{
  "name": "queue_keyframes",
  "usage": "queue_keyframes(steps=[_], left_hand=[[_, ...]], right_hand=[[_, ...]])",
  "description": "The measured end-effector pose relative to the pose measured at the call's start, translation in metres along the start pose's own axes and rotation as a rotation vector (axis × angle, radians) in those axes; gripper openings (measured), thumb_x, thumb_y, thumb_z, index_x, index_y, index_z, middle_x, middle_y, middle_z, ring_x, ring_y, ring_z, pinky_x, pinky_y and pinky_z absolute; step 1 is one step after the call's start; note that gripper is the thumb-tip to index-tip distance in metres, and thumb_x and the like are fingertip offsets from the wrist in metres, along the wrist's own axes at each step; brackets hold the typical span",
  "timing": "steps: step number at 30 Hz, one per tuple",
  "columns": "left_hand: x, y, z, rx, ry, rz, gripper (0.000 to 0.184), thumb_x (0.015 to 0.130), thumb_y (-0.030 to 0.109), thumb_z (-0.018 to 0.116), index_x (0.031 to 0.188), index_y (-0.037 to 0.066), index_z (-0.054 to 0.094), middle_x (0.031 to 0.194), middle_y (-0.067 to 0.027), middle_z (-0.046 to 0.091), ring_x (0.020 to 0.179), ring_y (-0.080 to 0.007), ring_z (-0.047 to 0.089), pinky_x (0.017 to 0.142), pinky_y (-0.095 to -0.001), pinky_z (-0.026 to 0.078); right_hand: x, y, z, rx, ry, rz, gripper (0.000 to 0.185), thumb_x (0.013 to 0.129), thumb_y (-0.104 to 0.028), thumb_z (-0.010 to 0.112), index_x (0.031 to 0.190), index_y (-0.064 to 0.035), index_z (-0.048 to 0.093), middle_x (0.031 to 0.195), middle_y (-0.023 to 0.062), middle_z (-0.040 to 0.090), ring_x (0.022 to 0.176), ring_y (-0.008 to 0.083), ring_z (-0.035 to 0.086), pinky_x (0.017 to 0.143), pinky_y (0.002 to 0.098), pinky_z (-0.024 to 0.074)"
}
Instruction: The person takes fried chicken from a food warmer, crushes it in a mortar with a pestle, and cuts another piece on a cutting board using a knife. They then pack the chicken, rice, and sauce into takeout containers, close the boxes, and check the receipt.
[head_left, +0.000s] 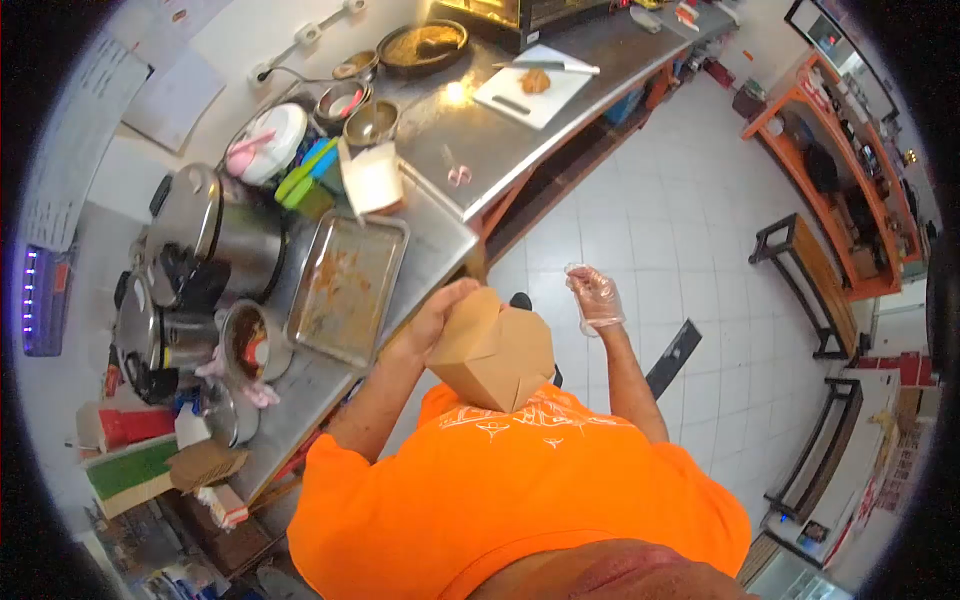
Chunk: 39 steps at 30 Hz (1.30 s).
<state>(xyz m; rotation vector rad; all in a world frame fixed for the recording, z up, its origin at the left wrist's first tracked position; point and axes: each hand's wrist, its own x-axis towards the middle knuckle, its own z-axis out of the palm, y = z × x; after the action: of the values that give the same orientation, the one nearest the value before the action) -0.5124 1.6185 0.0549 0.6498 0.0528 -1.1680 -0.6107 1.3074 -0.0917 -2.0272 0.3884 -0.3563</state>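
My left hand (446, 306) is bare and closed around the side of a brown takeaway box (495, 355), which I hold up against my chest. The box's folded flaps and slanted sides show; its inside is hidden from me. Away to the right, over the floor, is my right hand (596, 298) in a clear plastic glove. Its fingers are loosely bent and a little apart, and nothing visible is in them. On the counter left of the box lies a stained metal tray (345, 285); behind it stands an opened paper box (373, 180).
The steel counter (430, 130) carries a white cutting board (537, 87) with a knife and a piece of food, scissors (457, 170), a pan (422, 47) and several bowls. Large metal pots (220, 225) stand left. A bench (805, 275) and orange shelves (835, 170) are right.
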Motion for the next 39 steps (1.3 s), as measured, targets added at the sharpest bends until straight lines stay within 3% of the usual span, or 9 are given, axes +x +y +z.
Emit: queue_keyframes(steps=[3,12,16,21,24,27,28,32,39], left_hand=[[0.065,0.031,0.017,0.091,0.053,0.057,0.045,0.095,0.037,0.061,0.122,0.001,0.060,0.114,-0.0141,0.068,0.101,-0.0234,0.068,0.090,-0.0372,0.056],[0.222,0.155,0.028,-0.153,-0.210,-0.187,0.066,0.089,0.028,0.068,0.145,0.004,0.042,0.139,-0.0147,0.056,0.127,-0.0284,0.056,0.108,-0.0440,0.046],[0.257,0.187,0.024,-0.014,-0.174,0.176,0.091,0.082,0.026,0.079,0.154,0.005,0.027,0.144,-0.0118,0.050,0.132,-0.0279,0.052,0.109,-0.0432,0.045],[0.363,0.231,0.064,0.741,0.636,0.806,0.140,0.064,0.024,0.095,0.159,0.010,-0.006,0.153,-0.0166,0.036,0.136,-0.0315,0.046,0.111,-0.0438,0.043],[0.431,0.221,-0.001,1.089,0.929,0.841,0.144,0.054,0.020,0.099,0.160,0.010,0.002,0.153,-0.0192,0.034,0.136,-0.0337,0.045,0.109,-0.0441,0.043],[0.479,0.205,-0.016,1.378,1.214,0.654,0.143,0.050,0.025,0.100,0.159,0.010,0.008,0.142,-0.0187,0.045,0.130,-0.0376,0.050,0.110,-0.0488,0.042],[0.491,0.199,-0.019,1.444,1.263,0.654,0.131,0.052,0.025,0.099,0.155,0.006,0.021,0.143,-0.0224,0.042,0.129,-0.0408,0.047,0.107,-0.0454,0.043],[0.533,0.180,-0.041,1.465,1.373,0.766,0.126,0.054,0.027,0.098,0.154,0.007,0.024,0.144,-0.0225,0.041,0.130,-0.0419,0.046,0.106,-0.0478,0.043],[0.571,0.173,-0.051,1.417,1.448,0.914,0.128,0.057,0.028,0.098,0.156,0.011,0.018,0.144,-0.0221,0.039,0.131,-0.0417,0.044,0.107,-0.0492,0.042]], right_hand=[[0.087,0.025,-0.026,0.013,0.000,-0.012,0.013,0.092,-0.007,0.066,0.104,-0.0055,0.071,0.091,0.0114,0.074,0.084,0.0192,0.072,0.075,0.0323,0.0553],[0.385,0.041,-0.102,-0.269,-0.053,-0.177,0.036,0.094,-0.030,0.066,0.124,-0.0087,0.067,0.126,0.0163,0.066,0.114,0.0340,0.063,0.100,0.0404,0.0491],[0.540,0.050,-0.065,-0.425,-0.204,-0.174,0.058,0.092,-0.048,0.064,0.136,-0.0107,0.058,0.147,0.0186,0.049,0.138,0.0364,0.043,0.115,0.0423,0.0350],[0.685,0.082,0.014,-0.549,-0.397,-0.359,0.093,0.081,-0.060,0.071,0.149,-0.0065,0.039,0.153,0.0213,0.040,0.143,0.0399,0.033,0.119,0.0483,0.0272],[0.720,0.074,0.039,-0.711,-0.596,-0.441,0.108,0.071,-0.065,0.076,0.149,-0.0010,0.037,0.150,0.0258,0.041,0.141,0.0437,0.033,0.121,0.0486,0.0219],[0.712,0.098,0.061,-0.637,-0.494,-0.591,0.099,0.075,-0.063,0.074,0.147,-0.0042,0.040,0.145,0.0248,0.046,0.139,0.0429,0.037,0.119,0.0489,0.0247],[0.710,0.110,0.069,-0.520,-0.373,-0.719,0.061,0.077,-0.058,0.069,0.120,-0.0155,0.070,0.138,0.0209,0.052,0.132,0.0393,0.042,0.112,0.0527,0.0323],[0.720,0.125,0.069,-0.397,-0.561,-1.007,0.020,0.078,-0.034,0.066,0.082,-0.0142,0.067,0.087,0.0069,0.063,0.096,0.0316,0.060,0.079,0.0473,0.0515],[0.775,0.181,0.122,-0.391,-0.595,-1.058,0.011,0.080,-0.022,0.064,0.080,-0.0108,0.064,0.071,0.0091,0.060,0.069,0.0252,0.066,0.050,0.0402,0.0534]])
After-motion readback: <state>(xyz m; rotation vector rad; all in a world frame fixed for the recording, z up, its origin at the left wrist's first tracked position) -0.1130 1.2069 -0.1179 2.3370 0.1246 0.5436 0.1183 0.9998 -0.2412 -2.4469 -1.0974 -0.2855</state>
